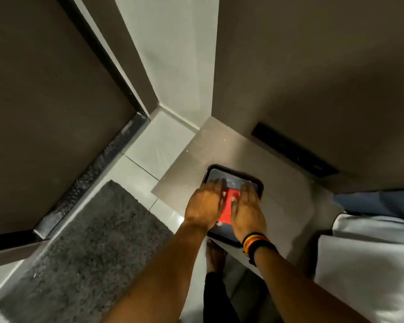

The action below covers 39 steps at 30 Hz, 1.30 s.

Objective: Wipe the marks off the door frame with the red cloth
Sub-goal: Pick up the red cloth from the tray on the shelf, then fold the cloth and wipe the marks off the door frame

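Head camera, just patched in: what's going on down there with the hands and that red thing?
A person is leaning over a black tray on a low grey surface. Both hands are on the red cloth in the tray: the left hand on its left side, the right hand, with bands at the wrist, on its right. Whether the fingers grip it or just press on it is unclear. The dark door frame is off to the left, not being touched, so wiping has not begun.

Your red cloth (pixel 229 207) is a bright, flat-lying piece, long edge running from about 12 to 6 o'clock, only its middle strip visible. Your door frame (pixel 107 57) is a dark strip slanting from 11 o'clock down toward 9 o'clock, well apart from the cloth.
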Tool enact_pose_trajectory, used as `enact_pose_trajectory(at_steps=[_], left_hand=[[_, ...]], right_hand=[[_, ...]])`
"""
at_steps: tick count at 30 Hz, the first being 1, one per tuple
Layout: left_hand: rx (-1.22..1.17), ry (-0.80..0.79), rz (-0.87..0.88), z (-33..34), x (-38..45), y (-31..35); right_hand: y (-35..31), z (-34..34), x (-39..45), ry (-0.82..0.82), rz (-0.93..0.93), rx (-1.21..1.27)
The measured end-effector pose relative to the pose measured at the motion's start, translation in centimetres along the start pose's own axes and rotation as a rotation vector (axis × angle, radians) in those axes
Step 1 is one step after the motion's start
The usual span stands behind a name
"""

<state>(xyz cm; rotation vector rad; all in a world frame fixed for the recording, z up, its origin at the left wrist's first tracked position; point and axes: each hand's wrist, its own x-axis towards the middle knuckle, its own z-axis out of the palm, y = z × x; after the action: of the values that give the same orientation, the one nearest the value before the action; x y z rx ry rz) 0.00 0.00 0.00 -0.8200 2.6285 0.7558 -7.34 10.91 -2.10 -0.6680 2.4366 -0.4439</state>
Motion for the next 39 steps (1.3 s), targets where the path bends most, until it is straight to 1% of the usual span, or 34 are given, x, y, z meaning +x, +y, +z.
enact_pose_trajectory(at_steps=[2,4,6,11,14,18,20,22,25,27,29,31,33,36,39], left_hand=[[-0.102,-0.005,-0.155,1.6,0.8,-0.5],[-0.131,-0.032,-0.263,3.2,1.1,-0.9],[-0.172,-0.064,-0.308,4.6,1.6,-1.1],[-0.329,-0.020,-0.437,6.3,2.8,-1.7],[-0.468,-0.026,-0.499,5.6,3.2,-1.9],[-0.640,0.020,-0.570,2.7,2.8,-1.7],[-0.692,0.089,-0.557,-0.4,2.3,-1.5],[-0.734,0.129,-0.518,-4.0,2.0,-1.1],[-0.755,0.237,-0.453,-10.9,1.6,-0.8],[-0.749,0.333,-0.392,-16.6,0.7,-0.5],[-0.739,0.417,-0.343,-22.6,-0.7,0.0],[-0.742,0.490,-0.300,-28.4,-2.6,0.1],[-0.749,0.571,-0.261,-34.6,-5.0,0.1],[-0.748,0.723,-0.207,-45.0,-10.9,-0.2],[-0.701,0.864,-0.155,-53.3,-17.2,-0.9]], right_hand=[[1.2,1.5,0.8,-0.015,0.037,-0.021],[2.4,2.7,1.4,-0.064,0.102,-0.050],[3.1,3.6,2.4,-0.080,0.152,-0.058],[3.5,4.0,4.4,-0.111,0.222,-0.028],[3.3,3.2,5.2,-0.111,0.265,0.070],[1.8,0.7,4.7,-0.029,0.213,0.191],[-0.1,-1.7,4.4,0.030,0.173,0.341],[-2.3,-4.1,4.3,0.041,0.141,0.470],[-6.7,-8.4,4.5,0.025,0.076,0.580],[-10.6,-11.9,4.4,0.063,-0.019,0.651],[-15.3,-16.0,4.0,0.116,-0.113,0.676],[-20.3,-20.0,3.2,0.127,-0.187,0.742],[-25.8,-24.0,1.8,0.105,-0.268,0.792],[-35.1,-30.4,-2.7,0.071,-0.406,0.841],[-43.1,-34.8,-7.5,0.060,-0.542,0.865]])
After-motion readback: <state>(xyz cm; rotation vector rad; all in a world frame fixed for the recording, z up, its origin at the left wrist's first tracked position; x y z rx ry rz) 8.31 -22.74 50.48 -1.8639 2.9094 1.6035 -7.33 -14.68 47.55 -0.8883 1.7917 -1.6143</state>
